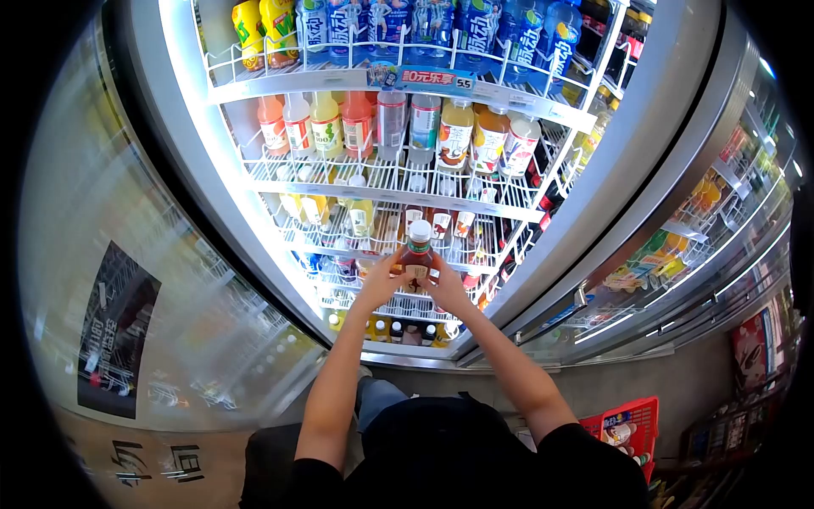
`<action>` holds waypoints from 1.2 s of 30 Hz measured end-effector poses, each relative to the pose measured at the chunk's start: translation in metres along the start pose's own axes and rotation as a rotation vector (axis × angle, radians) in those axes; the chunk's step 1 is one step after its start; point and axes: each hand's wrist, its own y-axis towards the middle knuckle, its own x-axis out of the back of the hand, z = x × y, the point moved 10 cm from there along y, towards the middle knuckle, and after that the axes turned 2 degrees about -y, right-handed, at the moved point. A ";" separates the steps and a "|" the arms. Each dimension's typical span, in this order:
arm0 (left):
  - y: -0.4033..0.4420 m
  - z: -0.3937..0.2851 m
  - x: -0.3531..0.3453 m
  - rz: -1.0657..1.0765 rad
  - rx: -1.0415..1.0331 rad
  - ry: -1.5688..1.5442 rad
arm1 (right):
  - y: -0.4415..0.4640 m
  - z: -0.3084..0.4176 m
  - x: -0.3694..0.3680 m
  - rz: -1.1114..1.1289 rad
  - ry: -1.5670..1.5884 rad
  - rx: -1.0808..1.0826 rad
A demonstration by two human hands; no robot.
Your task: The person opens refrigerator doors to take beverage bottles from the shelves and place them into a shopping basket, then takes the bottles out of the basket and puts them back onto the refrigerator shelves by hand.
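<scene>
Black shirt [424,450] nearest the lens, at 6 o'clock; clock centred on the bottle, 12 at top of view.

Progress: bottle [417,259] is in hand, at the front of the lit shelves, near mid-view. Judged from its position, picking up is done. Red basket [650,420] at 4 o'clock, well apart from the bottle, with a pack [620,431] in it, so the bottle is not in the basket. Anything left beyond the hold cannot be read from this view.

Pose: left forearm [335,373] runs in from 7 o'clock, right forearm [509,360] from 5 o'clock; the two converge on the bottle. Left hand [379,280] closed on its 8 o'clock side, right hand [448,287] on its 4 o'clock side. Both grips narrow, fingers against the bottle. Contact on the far side hidden. Bottle about upright, white cap [420,230] towards 12, label partly visible between the hands; its print too small to read.

Surroundings: blue bottles [437,32] at 12, yellow bottles [278,32] at 11, tea bottles [489,138] at 1. Glass panel [199,280] at 8 to 9 o'clock, reflections across it.
</scene>
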 end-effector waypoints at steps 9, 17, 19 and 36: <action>0.056 0.007 0.016 -0.124 -0.152 -0.198 | 0.057 0.016 0.018 -0.238 -0.117 0.212; 0.090 0.015 0.031 -0.131 -0.286 -0.195 | 0.087 0.017 0.016 -0.268 -0.196 0.174; 0.084 0.004 0.038 -0.149 -0.307 0.008 | 0.094 -0.002 0.010 -0.262 -0.173 0.173; 0.122 0.080 0.006 -0.125 -0.201 0.381 | 0.111 -0.055 0.002 -0.248 -0.511 -0.001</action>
